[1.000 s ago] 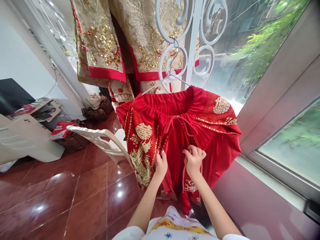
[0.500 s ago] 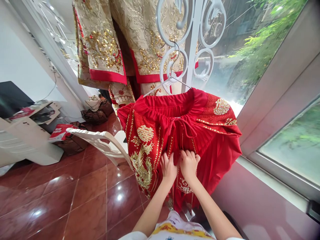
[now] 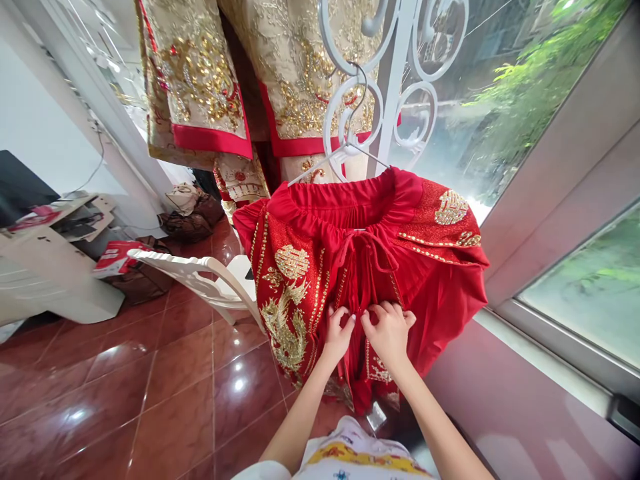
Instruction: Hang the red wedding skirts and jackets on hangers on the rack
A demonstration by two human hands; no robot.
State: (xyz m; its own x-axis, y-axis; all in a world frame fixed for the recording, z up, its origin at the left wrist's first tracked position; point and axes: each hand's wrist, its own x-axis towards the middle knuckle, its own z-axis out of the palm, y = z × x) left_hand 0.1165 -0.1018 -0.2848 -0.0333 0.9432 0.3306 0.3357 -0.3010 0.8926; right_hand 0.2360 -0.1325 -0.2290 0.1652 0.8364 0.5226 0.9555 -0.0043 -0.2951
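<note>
A red pleated skirt with gold embroidery hangs from a white hanger hooked on a white scrolled metal grille. My left hand pinches a fold of the red fabric near the skirt's middle front. My right hand grips the fabric right beside it, fingers curled. The two hands sit close together, just below the red drawstring.
Cream and gold embroidered garments hang above and behind the skirt. A white plastic chair stands to the left on the glossy red tile floor. A white desk stands far left, and a window is on the right.
My hands were apart on the skirt's front panels, then came together at the middle. They now sit slightly separated, still pinching the fabric. The view has shifted a little.
</note>
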